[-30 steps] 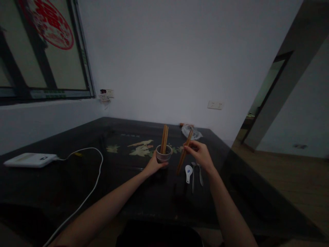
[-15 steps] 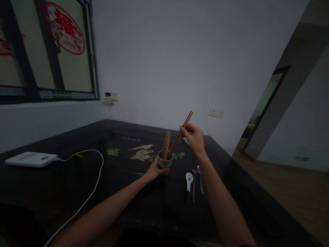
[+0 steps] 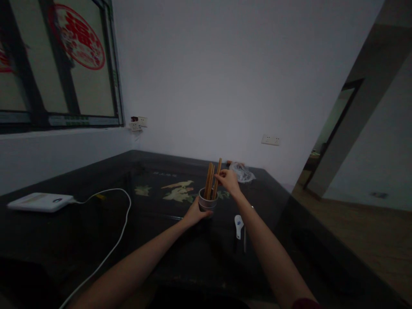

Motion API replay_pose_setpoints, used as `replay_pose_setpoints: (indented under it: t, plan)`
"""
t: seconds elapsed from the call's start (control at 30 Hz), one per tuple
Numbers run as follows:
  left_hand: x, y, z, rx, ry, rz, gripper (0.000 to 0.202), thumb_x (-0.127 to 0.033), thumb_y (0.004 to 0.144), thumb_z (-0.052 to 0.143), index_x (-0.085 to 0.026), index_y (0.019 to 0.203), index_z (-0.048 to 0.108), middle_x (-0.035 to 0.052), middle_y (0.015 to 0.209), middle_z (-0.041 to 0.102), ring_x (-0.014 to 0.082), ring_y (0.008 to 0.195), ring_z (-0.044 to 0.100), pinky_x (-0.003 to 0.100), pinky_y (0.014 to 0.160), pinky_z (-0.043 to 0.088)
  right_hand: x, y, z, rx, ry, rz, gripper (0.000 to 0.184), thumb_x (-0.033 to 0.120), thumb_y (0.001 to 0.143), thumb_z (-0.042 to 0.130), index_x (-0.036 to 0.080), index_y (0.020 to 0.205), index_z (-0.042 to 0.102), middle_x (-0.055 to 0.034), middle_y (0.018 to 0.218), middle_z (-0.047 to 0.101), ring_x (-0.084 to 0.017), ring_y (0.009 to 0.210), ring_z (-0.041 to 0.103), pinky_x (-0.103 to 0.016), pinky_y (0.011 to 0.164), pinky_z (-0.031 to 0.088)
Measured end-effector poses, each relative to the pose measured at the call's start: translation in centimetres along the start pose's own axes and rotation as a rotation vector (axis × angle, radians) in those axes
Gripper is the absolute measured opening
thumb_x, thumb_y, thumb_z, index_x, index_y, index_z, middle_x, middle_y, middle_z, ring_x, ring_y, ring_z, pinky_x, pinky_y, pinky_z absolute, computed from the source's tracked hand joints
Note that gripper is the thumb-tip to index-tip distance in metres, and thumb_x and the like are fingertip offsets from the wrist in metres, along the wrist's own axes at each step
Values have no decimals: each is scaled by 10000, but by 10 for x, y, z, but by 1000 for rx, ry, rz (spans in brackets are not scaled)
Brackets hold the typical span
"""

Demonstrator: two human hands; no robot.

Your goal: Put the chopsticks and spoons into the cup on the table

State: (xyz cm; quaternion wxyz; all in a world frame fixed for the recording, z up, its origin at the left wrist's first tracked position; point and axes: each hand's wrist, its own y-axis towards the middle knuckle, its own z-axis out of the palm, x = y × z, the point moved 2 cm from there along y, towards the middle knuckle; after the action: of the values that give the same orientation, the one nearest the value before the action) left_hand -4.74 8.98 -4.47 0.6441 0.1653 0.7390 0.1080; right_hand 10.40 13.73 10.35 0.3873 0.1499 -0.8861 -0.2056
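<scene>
My left hand (image 3: 195,213) is wrapped round a grey cup (image 3: 207,204) that stands on the dark table. Several wooden chopsticks (image 3: 209,180) lean upright inside it. At the cup's right side, my right hand (image 3: 228,179) pinches a pair of chopsticks (image 3: 218,174) by the upper part, their lower ends down inside the rim. Nearer to me lies a white ceramic spoon (image 3: 238,225). A metal handle (image 3: 245,240) shows beside it, the rest covered by my right forearm.
A crumpled clear plastic bag (image 3: 242,172) lies by the wall at the back right. On the left, a white power bank (image 3: 40,201) trails a white cable (image 3: 124,227) toward the front edge of the black table (image 3: 154,249).
My right hand has moved left and down, bringing its chopsticks from a slant above the cup to nearly upright inside it. The plastic bag has come into view; my forearm now covers the metal spoons more.
</scene>
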Motion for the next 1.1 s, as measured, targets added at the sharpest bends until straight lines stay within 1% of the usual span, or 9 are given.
replay_pose_setpoints:
  t: [0.13, 0.23, 0.33, 0.53, 0.67, 0.87, 1.1]
  plan:
    - [-5, -1, 0, -2, -10, -1, 751, -232, 582, 801, -157, 1224, 419, 129, 1214, 572, 244, 1118, 546, 408, 988, 394, -6, -1, 7, 12, -28, 16, 93, 257, 755, 675, 173, 717, 691, -40, 671, 706, -171, 669, 677, -229, 637, 515]
    - [-7, -1, 1, -5, -11, 1, 758, -232, 577, 803, -152, 1224, 418, 133, 1216, 569, 244, 1120, 543, 403, 985, 395, -6, -2, 11, 29, -50, 30, 86, 249, 745, 684, 168, 721, 699, -43, 679, 707, -165, 667, 675, -220, 634, 505]
    - [-5, -1, 1, -5, -15, -12, 748, -250, 579, 803, -140, 1212, 420, 143, 1207, 571, 245, 1107, 549, 403, 977, 400, -4, -2, 13, 59, -90, 49, 96, 253, 738, 687, 163, 709, 700, -41, 665, 703, -155, 649, 670, -209, 619, 488]
    - [2, 0, 0, 7, -24, 20, 762, -287, 579, 809, -148, 1222, 424, 140, 1217, 567, 254, 1116, 545, 411, 986, 392, -5, 1, 13, 107, -141, 82, 140, 280, 752, 667, 167, 674, 692, -30, 603, 686, -138, 603, 656, -187, 568, 451]
    - [3, 1, 1, 0, -39, 26, 777, -277, 579, 808, -150, 1240, 419, 140, 1220, 565, 254, 1123, 542, 416, 990, 390, -9, 3, 15, 125, -126, 106, 163, 297, 755, 670, 161, 666, 687, -34, 598, 687, -142, 597, 660, -192, 576, 457]
    - [0, 0, 1, 2, -45, 11, 820, -274, 560, 815, -160, 1264, 412, 142, 1240, 555, 266, 1154, 520, 428, 1008, 374, -13, 5, 18, 132, -74, 110, 151, 298, 748, 687, 157, 695, 697, -42, 622, 701, -149, 628, 674, -198, 605, 485]
    - [-4, -1, 0, 10, -24, 9, 768, -272, 579, 800, -155, 1238, 422, 139, 1208, 569, 258, 1127, 535, 430, 1005, 369, -18, 7, 21, 138, -45, 124, 147, 293, 735, 701, 152, 694, 696, -44, 627, 703, -149, 612, 675, -207, 615, 504]
